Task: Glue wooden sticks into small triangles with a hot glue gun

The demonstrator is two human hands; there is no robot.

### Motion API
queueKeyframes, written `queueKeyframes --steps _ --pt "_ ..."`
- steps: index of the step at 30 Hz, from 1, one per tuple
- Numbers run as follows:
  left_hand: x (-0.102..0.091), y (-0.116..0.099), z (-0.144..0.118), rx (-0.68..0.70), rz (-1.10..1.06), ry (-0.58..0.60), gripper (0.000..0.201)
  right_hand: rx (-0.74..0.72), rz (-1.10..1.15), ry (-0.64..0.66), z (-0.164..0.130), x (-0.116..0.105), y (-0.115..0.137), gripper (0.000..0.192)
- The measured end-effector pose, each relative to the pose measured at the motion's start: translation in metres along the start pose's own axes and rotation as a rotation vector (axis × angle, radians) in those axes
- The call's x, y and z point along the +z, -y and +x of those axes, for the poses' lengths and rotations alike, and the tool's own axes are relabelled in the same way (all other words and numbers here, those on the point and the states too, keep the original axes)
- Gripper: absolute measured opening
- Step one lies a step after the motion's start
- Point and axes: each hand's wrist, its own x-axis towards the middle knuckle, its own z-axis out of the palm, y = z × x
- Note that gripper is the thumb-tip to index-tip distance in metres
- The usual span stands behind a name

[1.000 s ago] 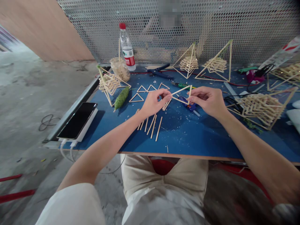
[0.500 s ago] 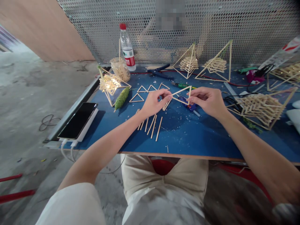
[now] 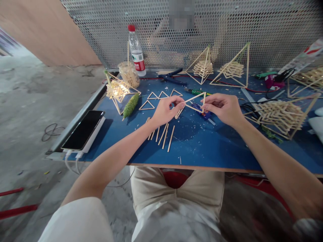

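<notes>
Between my two hands a small triangle of wooden sticks [image 3: 194, 97] is held up over the blue table. My left hand [image 3: 169, 109] pinches its left corner between thumb and fingers. At its right side, my right hand [image 3: 220, 107] grips the short upright stick near the lower corner. Just beneath the triangle lies a blue glue gun [image 3: 205, 114], partly hidden. Several loose wooden sticks [image 3: 165, 136] lie in front of my left hand, some covered by it. Beyond that hand rest several finished stick triangles [image 3: 147, 105].
Stick pyramids [image 3: 204, 69] stand at the back, others at both sides. Blue pliers [image 3: 173, 78], a green-handled tool [image 3: 196, 92], a water bottle [image 3: 137, 53], a jar of sticks [image 3: 129, 74], a green yarn bundle [image 3: 131, 106] and a phone [image 3: 84, 129] are around. Perforated metal panel [image 3: 151, 37] behind.
</notes>
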Motion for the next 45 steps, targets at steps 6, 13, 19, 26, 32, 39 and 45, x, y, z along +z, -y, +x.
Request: queueKeyframes --steps 6,13,19,26,32,39,45 --pt "0.000 0.000 0.001 -0.023 -0.026 -0.004 0.027 -0.017 -0.011 -0.015 0.001 -0.002 -0.001 0.026" --pt "0.003 0.007 0.005 -0.264 -0.308 -0.120 0.026 -0.107 -0.093 -0.108 0.002 -0.007 -0.008 0.028" --pt "0.002 0.012 0.009 -0.445 -0.514 -0.280 0.015 -0.164 -0.253 -0.111 0.002 -0.006 -0.016 0.022" --pt "0.004 0.009 0.005 -0.402 -0.508 -0.254 0.015 -0.168 -0.329 -0.094 -0.003 -0.003 -0.011 0.022" --pt "0.006 0.001 -0.001 -0.396 -0.549 -0.221 0.017 -0.145 -0.295 -0.114 -0.006 -0.002 -0.010 0.030" --pt "0.013 -0.011 -0.003 -0.664 -0.751 -0.249 0.013 -0.139 -0.272 -0.050 -0.005 0.000 -0.009 0.036" --pt "0.019 -0.027 -0.003 -0.671 -0.786 -0.212 0.012 -0.150 -0.239 -0.008 -0.003 0.000 -0.019 0.037"
